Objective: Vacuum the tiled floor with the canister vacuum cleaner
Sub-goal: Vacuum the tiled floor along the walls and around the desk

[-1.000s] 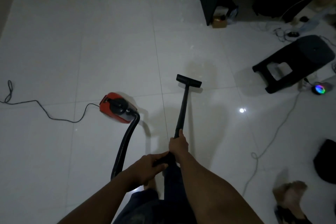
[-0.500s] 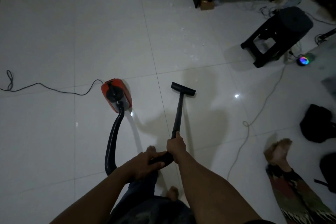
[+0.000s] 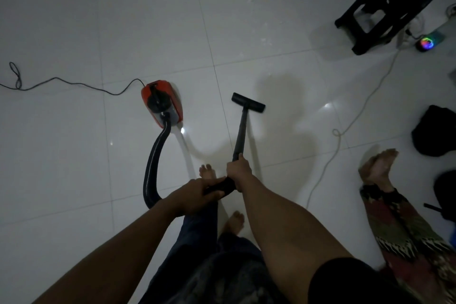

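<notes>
Gripping the wand [image 3: 240,131], the right hand [image 3: 238,168] sat just ahead of the left hand [image 3: 197,195], which held the handle [image 3: 220,187]. The wand seemed stiff and light, the hose [image 3: 154,163] soft.

One red canister vacuum cleaner [image 3: 161,103] is on the tiled floor [image 3: 74,20], with one ribbed hose [image 3: 153,168], one curved handle [image 3: 223,186], one straight wand [image 3: 240,134] and one floor nozzle [image 3: 248,102]. There are two hands, the left hand [image 3: 195,195] and the right hand [image 3: 238,170]. There are three bare feet: the forward foot [image 3: 208,171] and the rear foot [image 3: 234,223] of the person vacuuming, and a second person's foot [image 3: 377,164]. Two cables lie on the floor, one black cord [image 3: 56,78] and one white cable [image 3: 365,103]. There is one black plastic stool [image 3: 392,5] and one small multicoloured light [image 3: 426,43]. Two dark bundles sit at the right edge, an upper bundle [image 3: 435,131] and a lower bundle [image 3: 445,195]
</notes>
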Demonstrator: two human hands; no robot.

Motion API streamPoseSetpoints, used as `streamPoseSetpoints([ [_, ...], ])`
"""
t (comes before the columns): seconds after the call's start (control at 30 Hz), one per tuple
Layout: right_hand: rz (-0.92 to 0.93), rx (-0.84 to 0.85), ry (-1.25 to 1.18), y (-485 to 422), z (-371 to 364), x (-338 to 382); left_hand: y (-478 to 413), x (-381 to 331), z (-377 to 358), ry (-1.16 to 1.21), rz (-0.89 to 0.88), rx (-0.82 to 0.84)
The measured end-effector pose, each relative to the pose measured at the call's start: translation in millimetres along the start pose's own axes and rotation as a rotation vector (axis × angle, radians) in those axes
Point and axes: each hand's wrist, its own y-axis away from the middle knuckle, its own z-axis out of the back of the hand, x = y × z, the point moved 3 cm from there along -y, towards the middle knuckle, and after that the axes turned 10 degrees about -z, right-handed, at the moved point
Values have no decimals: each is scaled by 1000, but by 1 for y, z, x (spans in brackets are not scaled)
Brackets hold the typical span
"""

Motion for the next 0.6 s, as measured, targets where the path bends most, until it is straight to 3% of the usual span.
streamPoseSetpoints([
  [0.43, -80, -21, -93, -58, 18, 113, -90, 5, 82, 123, 27, -64],
  [0.6, -96, -82, -61, -82, 45, 144, -136, -5, 101, 120, 35, -2],
])
